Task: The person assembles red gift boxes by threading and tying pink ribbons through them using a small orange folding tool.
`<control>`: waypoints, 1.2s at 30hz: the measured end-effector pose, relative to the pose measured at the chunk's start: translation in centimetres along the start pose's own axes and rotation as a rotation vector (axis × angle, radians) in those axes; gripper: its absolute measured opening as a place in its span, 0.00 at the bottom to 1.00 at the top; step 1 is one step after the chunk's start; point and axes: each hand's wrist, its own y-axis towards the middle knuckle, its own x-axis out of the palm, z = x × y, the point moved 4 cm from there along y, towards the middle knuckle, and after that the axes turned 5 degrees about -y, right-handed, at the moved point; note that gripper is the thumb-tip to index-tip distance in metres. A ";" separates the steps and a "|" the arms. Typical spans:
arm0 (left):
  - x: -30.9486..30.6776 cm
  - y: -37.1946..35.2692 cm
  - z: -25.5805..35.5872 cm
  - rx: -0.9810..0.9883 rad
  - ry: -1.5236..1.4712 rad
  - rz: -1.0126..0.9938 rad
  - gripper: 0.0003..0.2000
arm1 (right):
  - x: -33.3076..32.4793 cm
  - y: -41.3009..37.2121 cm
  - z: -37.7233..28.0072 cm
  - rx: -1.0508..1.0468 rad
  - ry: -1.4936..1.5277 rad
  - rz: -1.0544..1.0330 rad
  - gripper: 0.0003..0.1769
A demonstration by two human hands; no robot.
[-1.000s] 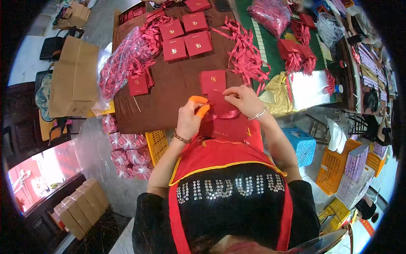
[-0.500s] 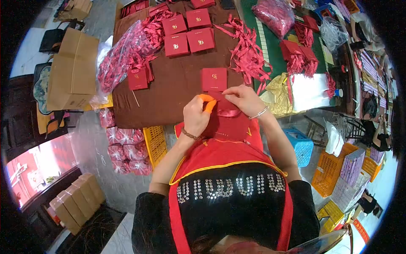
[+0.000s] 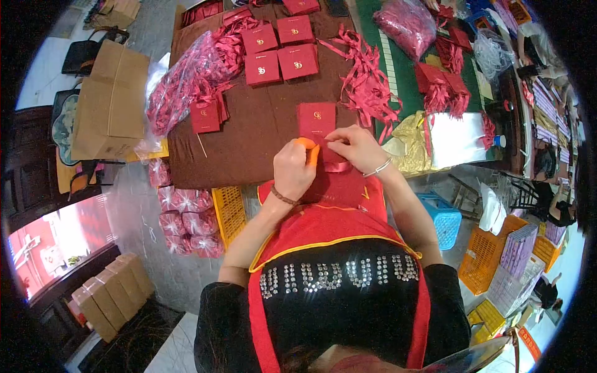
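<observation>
At far left of the brown-covered table (image 3: 261, 118), a clear bag (image 3: 186, 87) holds pink-red ribbon. Beside its near end lie red packets (image 3: 206, 118), with a thin stick (image 3: 202, 145) just nearer you. To their right and farther off, red packets with gold marks (image 3: 283, 55) form a cluster. Your left hand (image 3: 294, 169), with orange finger covers (image 3: 313, 154), holds its fingers narrow, pinching the left side of a red piece (image 3: 324, 148). This piece lies between your hands at the near table edge, above your lap; a glossy ribbon (image 3: 337, 166) crosses it. A single marked packet (image 3: 317, 117) lies just beyond. Your right hand (image 3: 357, 149) pinches the piece's right side, thumb and forefinger close together. Farther right are loose ribbons (image 3: 367, 81), then gold wrapping (image 3: 407, 146).
</observation>
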 end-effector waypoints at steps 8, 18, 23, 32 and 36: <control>-0.1 0.3 0.7 0.120 0.179 -0.040 0.07 | -0.3 -0.5 -0.6 -0.085 -0.009 0.039 0.11; -1.3 3.0 -0.9 0.151 0.021 -0.379 0.12 | -0.5 -1.4 -1.9 -0.241 -0.134 0.098 0.08; -0.8 4.3 -2.8 -0.023 -0.309 -0.743 0.08 | 0.1 -2.3 -2.6 -0.246 -0.184 0.178 0.09; 2.1 7.0 -3.9 -0.135 -0.378 -1.421 0.12 | 0.2 -2.1 -3.7 -0.324 -0.256 0.150 0.08; 2.6 7.4 -3.7 -0.125 -0.409 -1.419 0.10 | 0.3 -1.9 -2.8 -0.265 -0.198 0.120 0.09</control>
